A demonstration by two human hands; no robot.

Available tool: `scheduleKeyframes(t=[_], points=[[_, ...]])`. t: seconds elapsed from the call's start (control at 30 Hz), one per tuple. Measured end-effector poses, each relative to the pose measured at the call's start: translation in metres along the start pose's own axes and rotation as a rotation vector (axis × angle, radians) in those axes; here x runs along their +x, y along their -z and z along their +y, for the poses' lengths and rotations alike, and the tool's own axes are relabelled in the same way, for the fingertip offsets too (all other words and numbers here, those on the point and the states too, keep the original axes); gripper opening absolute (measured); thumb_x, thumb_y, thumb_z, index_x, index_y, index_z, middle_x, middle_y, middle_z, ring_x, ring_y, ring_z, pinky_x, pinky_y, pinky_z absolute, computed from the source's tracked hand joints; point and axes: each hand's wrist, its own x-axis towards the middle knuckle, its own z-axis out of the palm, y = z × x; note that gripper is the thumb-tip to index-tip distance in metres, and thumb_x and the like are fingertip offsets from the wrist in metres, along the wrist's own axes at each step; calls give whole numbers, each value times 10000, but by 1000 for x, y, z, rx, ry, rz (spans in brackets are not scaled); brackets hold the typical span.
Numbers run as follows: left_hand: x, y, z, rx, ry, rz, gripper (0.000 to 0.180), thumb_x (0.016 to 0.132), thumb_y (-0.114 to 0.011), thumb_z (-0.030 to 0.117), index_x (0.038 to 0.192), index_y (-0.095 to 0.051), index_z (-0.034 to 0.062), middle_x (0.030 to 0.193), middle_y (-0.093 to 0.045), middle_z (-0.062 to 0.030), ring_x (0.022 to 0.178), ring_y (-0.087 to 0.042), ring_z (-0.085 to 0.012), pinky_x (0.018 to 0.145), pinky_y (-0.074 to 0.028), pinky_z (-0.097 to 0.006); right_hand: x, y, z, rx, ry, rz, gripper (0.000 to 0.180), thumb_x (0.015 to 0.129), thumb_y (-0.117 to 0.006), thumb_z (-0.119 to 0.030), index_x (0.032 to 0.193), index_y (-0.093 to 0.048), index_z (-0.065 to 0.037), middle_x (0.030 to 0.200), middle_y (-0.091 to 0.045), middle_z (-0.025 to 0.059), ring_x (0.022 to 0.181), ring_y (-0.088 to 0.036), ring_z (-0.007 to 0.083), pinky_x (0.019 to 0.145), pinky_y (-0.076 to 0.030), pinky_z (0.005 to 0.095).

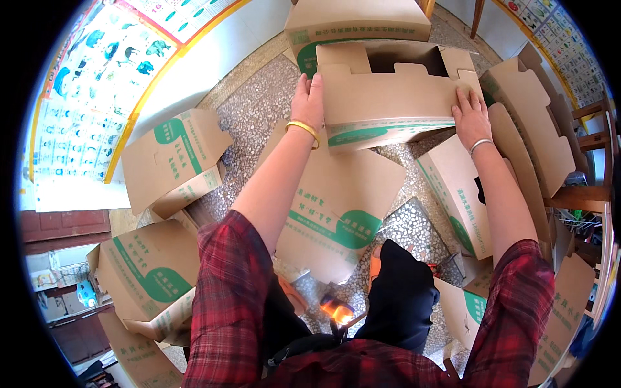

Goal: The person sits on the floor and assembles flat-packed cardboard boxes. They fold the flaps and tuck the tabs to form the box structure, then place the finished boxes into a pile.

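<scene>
A brown cardboard box (388, 97) with a green band stands in front of me, flaps partly folded up and a dark opening at its top. Along its left side lies my left hand (308, 107), fingers straight and thumb raised against the edge; a yellow bracelet circles that wrist. My right hand (472, 116) rests with fingers stretched out on the box's brown panel near its right end, a silver bracelet at the wrist. Neither hand is wrapped round anything. Below the box lies a wide cardboard piece (330, 213) with green print. The box's underside is hidden.
Another carton (362, 22) stands behind the box. More cartons lie at left (171, 152) and lower left (145, 278). At right are a carton (462, 194) and tall open cardboard (530, 116). An orange glowing thing (337, 310), kind unclear, shows between my feet.
</scene>
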Motion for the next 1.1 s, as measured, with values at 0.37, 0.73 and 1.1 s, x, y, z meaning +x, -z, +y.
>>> scheduleKeyframes(t=[0.37, 0.73, 1.1], points=[[-69, 55, 3, 113, 149, -38, 622, 896, -526, 374, 1308, -384, -70, 1336, -434, -212, 1238, -424, -271, 1027, -317, -320, -21, 11, 2, 95, 134, 118, 429, 858, -516, -316, 1235, -497, -113, 1321, -431, 146, 1217, -402, 328, 998, -361, 427], [-186, 173, -34, 125, 531, -41, 582, 868, -545, 447, 1309, -431, 85, 1246, -486, -73, 1133, -460, -210, 829, -432, -411, -103, 22, 26, 348, 280, 145, 434, 828, -565, -166, 1238, -482, -48, 1315, -441, 169, 1182, -444, 329, 1003, -365, 379], [-330, 298, -93, 13, 916, 245, 545, 847, -596, 364, 1274, -445, 61, 1307, -425, -65, 1103, -475, -229, 839, -449, -420, -225, -48, -26, 676, 228, -377, 393, 804, -593, -146, 1166, -538, -3, 1113, -591, 168, 979, -594, 284, 867, -460, 340]])
